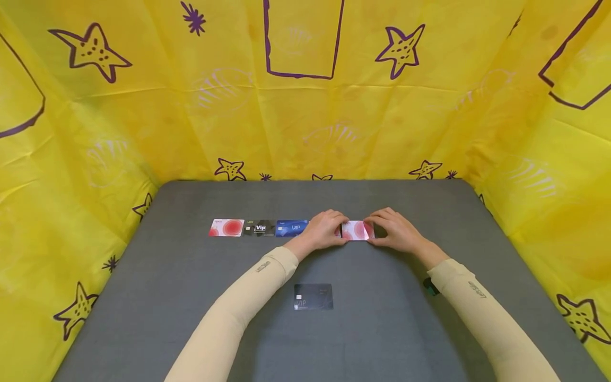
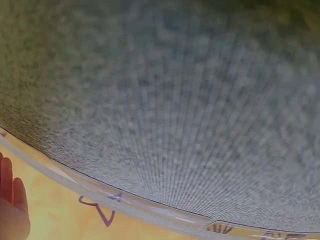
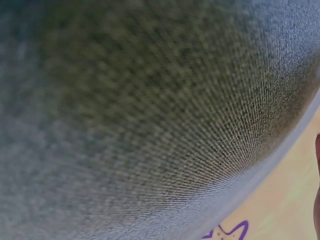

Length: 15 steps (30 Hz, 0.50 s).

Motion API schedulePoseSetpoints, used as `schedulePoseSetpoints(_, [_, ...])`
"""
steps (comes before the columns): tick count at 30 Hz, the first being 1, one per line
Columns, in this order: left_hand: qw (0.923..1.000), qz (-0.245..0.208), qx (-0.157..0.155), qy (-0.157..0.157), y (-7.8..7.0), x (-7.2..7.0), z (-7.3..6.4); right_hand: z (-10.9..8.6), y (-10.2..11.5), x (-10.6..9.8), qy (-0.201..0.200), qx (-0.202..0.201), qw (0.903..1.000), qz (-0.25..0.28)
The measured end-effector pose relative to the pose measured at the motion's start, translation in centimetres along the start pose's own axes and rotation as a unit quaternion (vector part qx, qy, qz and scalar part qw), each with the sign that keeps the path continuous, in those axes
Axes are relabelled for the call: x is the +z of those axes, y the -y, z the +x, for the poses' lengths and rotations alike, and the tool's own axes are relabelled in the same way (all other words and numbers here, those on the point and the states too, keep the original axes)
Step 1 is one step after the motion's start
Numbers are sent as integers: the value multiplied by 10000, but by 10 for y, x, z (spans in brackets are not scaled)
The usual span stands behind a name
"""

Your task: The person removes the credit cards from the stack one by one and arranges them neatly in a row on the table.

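At the right end of a row of cards, a white card with pink-red circles (image 1: 355, 230) lies between my two hands. My left hand (image 1: 323, 229) pinches its left end, thumb at the near edge and fingers at the far edge. With thumb and fingers bent the same way, my right hand (image 1: 396, 231) grips the right end, where a darker red patch shows. Part of another card is hidden behind the left hand. The left wrist view catches only some fingers (image 2: 12, 205) at its edge; the right wrist view is mostly blurred grey cloth.
Leftward, the row holds a red-and-white card (image 1: 227, 227), a black Vip card (image 1: 259, 228) and a blue VIP card (image 1: 291, 228). Nearer, between the forearms, lies a dark VIP card (image 1: 313, 296). Yellow patterned cloth (image 1: 296, 122) surrounds the grey table (image 1: 191, 297) on three sides.
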State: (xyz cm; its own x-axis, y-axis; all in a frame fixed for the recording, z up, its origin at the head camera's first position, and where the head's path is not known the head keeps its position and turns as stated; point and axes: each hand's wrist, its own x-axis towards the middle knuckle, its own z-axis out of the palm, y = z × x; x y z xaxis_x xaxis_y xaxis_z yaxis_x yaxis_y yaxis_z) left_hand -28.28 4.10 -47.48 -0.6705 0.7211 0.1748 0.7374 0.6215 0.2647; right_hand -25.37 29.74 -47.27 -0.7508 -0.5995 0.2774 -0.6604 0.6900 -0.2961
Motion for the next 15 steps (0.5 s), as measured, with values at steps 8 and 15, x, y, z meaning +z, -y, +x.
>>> schedulePoseSetpoints(8, [9996, -164, -94, 188, 5, 2, 3, 1, -5, 3, 44, -180, 9998, 100])
schedulePoseSetpoints(15, [9975, -511, -264, 410, 8, 3, 3, 4, -6, 1, 380, -32, 9987, 345])
